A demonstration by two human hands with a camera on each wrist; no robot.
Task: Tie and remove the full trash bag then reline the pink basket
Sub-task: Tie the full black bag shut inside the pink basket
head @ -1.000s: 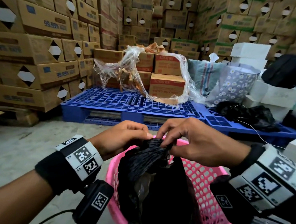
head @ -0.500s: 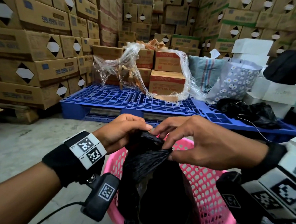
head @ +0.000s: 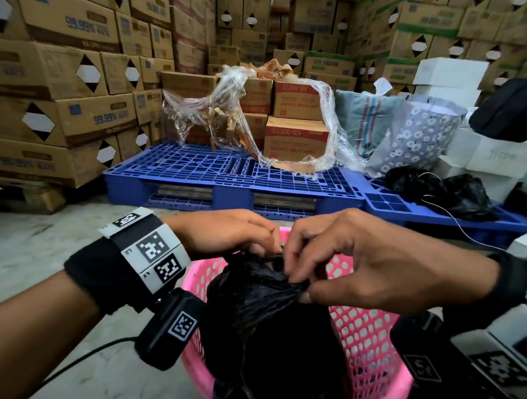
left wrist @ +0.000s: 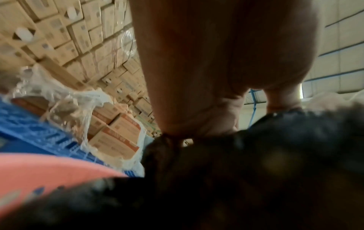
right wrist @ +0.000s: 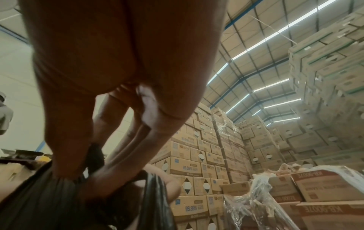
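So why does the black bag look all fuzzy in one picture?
Left wrist view: the trash bag and pink basket sit too close to the lens, so they blur. Head view: the bag is sharper, but boxes bend at the edges. Right wrist view: the right hand is dark against the bright roof.

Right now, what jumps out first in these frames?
Front and centre, both hands work the gathered neck of the black trash bag, which sits in the pink basket: the left hand and right hand each pinch the plastic. Behind them a blue pallet carries boxes draped in torn clear wrap. Stacked cardboard cartons wall in the left and back.
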